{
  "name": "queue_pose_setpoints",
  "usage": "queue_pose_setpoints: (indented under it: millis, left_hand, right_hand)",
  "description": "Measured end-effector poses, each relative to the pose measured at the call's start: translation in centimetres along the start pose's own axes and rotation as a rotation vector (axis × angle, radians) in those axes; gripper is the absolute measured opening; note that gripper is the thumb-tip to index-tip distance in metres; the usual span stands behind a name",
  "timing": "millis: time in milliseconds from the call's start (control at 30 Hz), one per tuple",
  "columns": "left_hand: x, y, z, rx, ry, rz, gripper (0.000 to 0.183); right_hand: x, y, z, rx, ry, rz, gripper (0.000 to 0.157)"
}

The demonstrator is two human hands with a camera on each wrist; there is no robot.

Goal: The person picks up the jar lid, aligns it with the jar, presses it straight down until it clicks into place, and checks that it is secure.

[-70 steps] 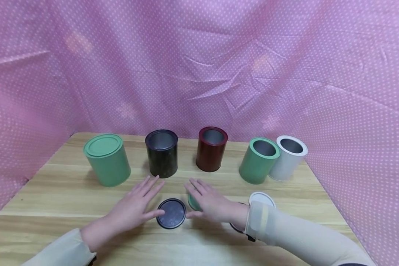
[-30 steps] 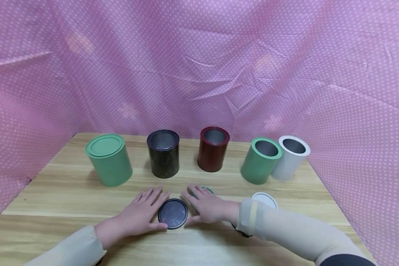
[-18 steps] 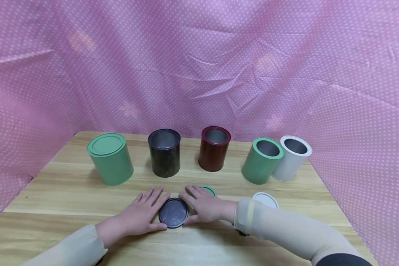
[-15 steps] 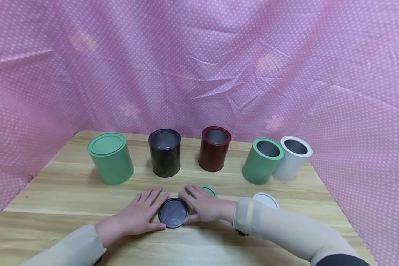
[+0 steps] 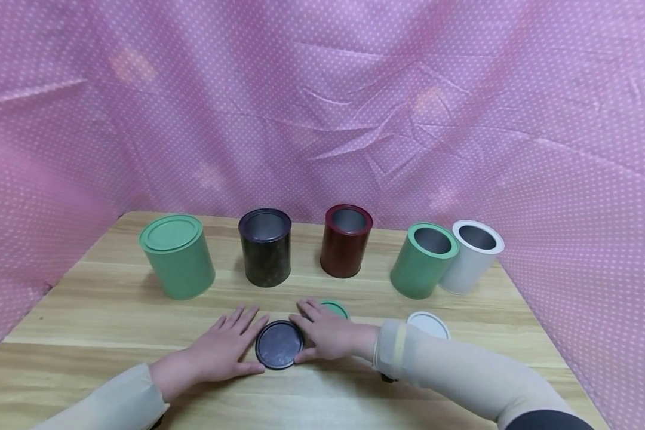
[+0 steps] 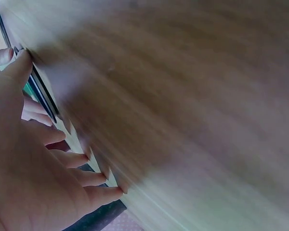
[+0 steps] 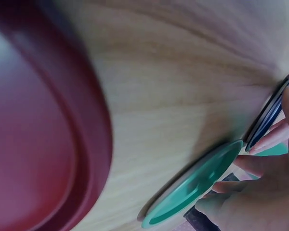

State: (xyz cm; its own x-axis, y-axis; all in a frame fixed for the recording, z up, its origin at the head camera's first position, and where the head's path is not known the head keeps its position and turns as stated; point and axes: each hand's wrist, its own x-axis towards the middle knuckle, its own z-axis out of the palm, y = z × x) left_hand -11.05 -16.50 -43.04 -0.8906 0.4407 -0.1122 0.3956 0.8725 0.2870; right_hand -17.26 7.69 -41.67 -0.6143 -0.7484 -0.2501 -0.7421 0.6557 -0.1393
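Cans (image 5: 344, 254) in a row behind, one lid (image 5: 279, 344) between the hands (image 5: 221, 352) (image 5: 328, 334), second lid (image 5: 337, 309) behind-right, contact unclear

head: above, forward-down | wrists: close, low | shared: black lid (image 5: 279, 345)

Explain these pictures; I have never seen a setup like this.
No machine here: you see a person's bare left hand and right hand. The large picture comes from a camera on the head, looking forward and down; the two smaller ones from cameras on each wrist. On a wooden table stand a lidded green can, then, all open, a black can, a red can, a smaller green can and a white can. Nearer the person lie a black lid, a green lid, a white lid and, plain only in the right wrist view, a red lid. The hands flank the black lid, fingers at or near its rim. It lies on the table; nothing is lifted.
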Motion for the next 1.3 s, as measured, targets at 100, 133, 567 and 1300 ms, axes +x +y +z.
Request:
queue_pose_setpoints:
  millis: [100,133,567,1300]
  left_hand:
    - [0.09,0.03,-0.01,-0.006,-0.009,-0.005,0.09]
    - [0.1,0.05,-0.03,-0.008,-0.011,-0.007,0.09]
    - [0.05,0.51,-0.47,-0.003,0.004,0.011,0.087]
    - [0.74,0.33,-0.29,-0.013,0.049,0.033,0.085]
  right_hand:
    - [0.1,-0.11,0.2,-0.017,0.005,-0.009,0.084]
    - [0.14,-0.15,0.29,-0.018,0.006,-0.009,0.085]
    - [0.15,-0.25,0.47,0.015,-0.004,-0.012,0.086]
    - [0.55,-0.22,0.5,0.032,-0.004,0.005,0.085]
